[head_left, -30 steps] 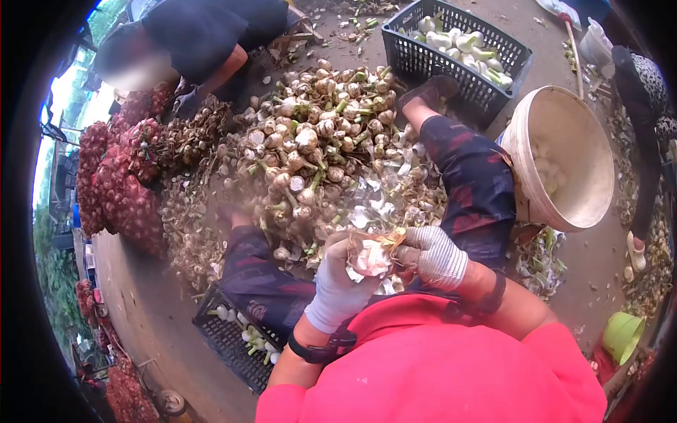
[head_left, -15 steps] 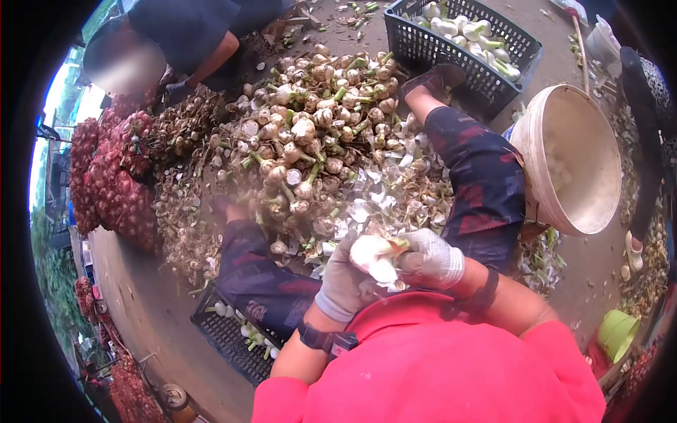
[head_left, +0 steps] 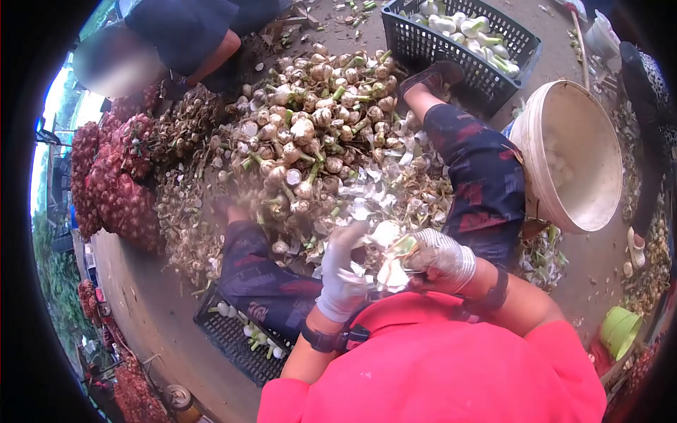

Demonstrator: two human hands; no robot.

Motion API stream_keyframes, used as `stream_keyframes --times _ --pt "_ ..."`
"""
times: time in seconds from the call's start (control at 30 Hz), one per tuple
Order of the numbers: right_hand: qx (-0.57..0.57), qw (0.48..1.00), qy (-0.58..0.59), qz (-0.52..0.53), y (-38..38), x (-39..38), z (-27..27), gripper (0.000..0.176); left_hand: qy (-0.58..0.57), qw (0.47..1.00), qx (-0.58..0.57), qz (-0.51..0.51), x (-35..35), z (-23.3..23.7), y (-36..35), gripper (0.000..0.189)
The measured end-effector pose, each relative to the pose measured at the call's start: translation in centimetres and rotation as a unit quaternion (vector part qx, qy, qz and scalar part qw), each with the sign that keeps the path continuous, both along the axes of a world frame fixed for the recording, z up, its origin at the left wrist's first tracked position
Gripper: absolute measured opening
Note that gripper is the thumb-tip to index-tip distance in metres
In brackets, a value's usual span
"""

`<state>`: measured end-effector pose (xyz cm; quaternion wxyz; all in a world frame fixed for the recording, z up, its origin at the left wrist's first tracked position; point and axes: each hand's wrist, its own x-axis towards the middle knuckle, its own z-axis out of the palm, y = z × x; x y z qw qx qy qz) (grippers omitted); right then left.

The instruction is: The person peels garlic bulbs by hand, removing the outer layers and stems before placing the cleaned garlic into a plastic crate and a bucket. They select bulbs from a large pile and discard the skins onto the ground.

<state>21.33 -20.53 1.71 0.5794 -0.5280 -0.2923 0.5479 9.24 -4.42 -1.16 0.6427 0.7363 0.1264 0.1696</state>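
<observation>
In front of my chest a white garlic bulb [head_left: 386, 233] with a greenish stem end is gripped in my gloved right hand [head_left: 443, 261]. Loose white skin [head_left: 392, 273] hangs below the bulb. My gloved left hand [head_left: 340, 273] is just to the left of it, slightly blurred, with fingers and thumb apart. Between my legs lies a large heap of unpeeled garlic bulbs [head_left: 303, 130], brown and dirty with cut stems. Shed white peelings [head_left: 370, 194] cover its near side.
A dark crate [head_left: 462, 60] of cleaned bulbs stands ahead, another crate [head_left: 233, 345] by my left leg. On the right a white bucket [head_left: 536, 141] tilts, with pale bulbs inside. Red net sacks [head_left: 116, 180] and a co-worker's arm [head_left: 211, 60] are at the left.
My left hand has come off the bulb and opened, shifting slightly left. Skin now hangs looser under the bulb, which stays in my right hand.
</observation>
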Motion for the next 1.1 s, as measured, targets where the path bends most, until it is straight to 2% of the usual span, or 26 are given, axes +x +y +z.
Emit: stream_keyframes --times 0.03,0.1,0.13,0.17,0.2,0.23,0.27,0.3,0.37,0.4,0.5,0.6,0.7,0.77,0.93,1.0,1.03,1.1 --pt "-0.077 0.974 0.211 -0.040 0.2 -0.2 0.7 0.011 -0.027 0.991 0.125 -0.031 0.6 1.3 0.3 0.040" --pt "-0.113 0.988 0.054 -0.095 1.1 -0.3 2.1 0.009 -0.027 0.995 0.088 0.032 1.4 0.3 -0.4 0.013" --pt "-0.059 0.972 -0.192 -0.124 0.9 0.2 1.4 0.010 -0.027 0.995 0.086 0.033 1.2 0.3 -0.3 0.013" --pt "0.001 0.893 -0.426 -0.144 0.6 1.0 0.7 0.011 -0.009 0.998 0.057 0.030 1.0 0.4 -0.1 0.011" --pt "-0.029 0.866 -0.462 -0.191 0.3 2.2 0.7 0.015 0.007 0.999 0.029 0.027 0.9 0.6 0.1 0.018" --pt "-0.105 0.890 -0.336 -0.289 -0.1 3.1 -0.3 0.018 0.005 0.999 0.029 0.027 0.8 0.9 0.3 0.018" --pt "-0.176 0.825 -0.467 -0.264 -0.7 4.4 -2.1 0.019 0.042 0.997 -0.034 0.063 0.5 1.3 0.3 0.018" --pt "-0.242 0.737 -0.587 -0.233 -0.4 5.3 -2.1 0.020 0.078 0.987 -0.098 0.097 0.4 1.5 0.4 0.019" --pt "-0.156 0.771 -0.585 -0.199 -0.5 3.4 -1.4 0.026 0.073 0.987 -0.091 0.106 0.4 1.5 0.5 0.021" --pt "-0.113 0.801 -0.554 -0.194 0.0 2.2 0.6 0.031 0.046 0.995 -0.009 0.089 0.6 1.5 0.5 0.022" --pt "-0.071 0.876 -0.471 -0.079 1.8 0.5 1.5 0.018 -0.016 0.980 0.197 0.031 1.2 2.5 -0.2 0.025" --pt "-0.109 0.846 -0.514 -0.084 2.5 -0.4 -0.7 0.011 -0.046 0.952 0.300 -0.030 1.4 2.4 -0.5 0.022" --pt "-0.154 0.873 -0.462 -0.032 2.4 -0.3 -0.5 0.007 -0.049 0.943 0.328 -0.042 1.2 1.8 -0.4 0.022" --pt "-0.172 0.867 -0.467 -0.021 2.2 -0.3 -0.6 0.008 -0.050 0.938 0.340 -0.047 1.4 2.0 -0.7 0.022" --pt "-0.135 0.838 -0.528 -0.040 2.3 -1.3 -2.1 0.013 -0.037 0.929 0.360 -0.078 1.4 2.2 -0.9 0.022" --pt "-0.129 0.831 -0.541 -0.031 2.3 -1.3 -2.4 0.016 -0.023 0.917 0.376 -0.130 1.2 2.3 -0.3 0.020" --pt "-0.128 0.833 -0.537 -0.029 2.1 -1.3 -2.6 0.016 -0.017 0.918 0.375 -0.130 1.0 2.4 -0.1 0.020" --pt "-0.111 0.844 -0.523 -0.039 1.9 -1.3 -2.9 0.016 -0.007 0.942 0.301 -0.147 0.6 2.9 0.6 0.018"
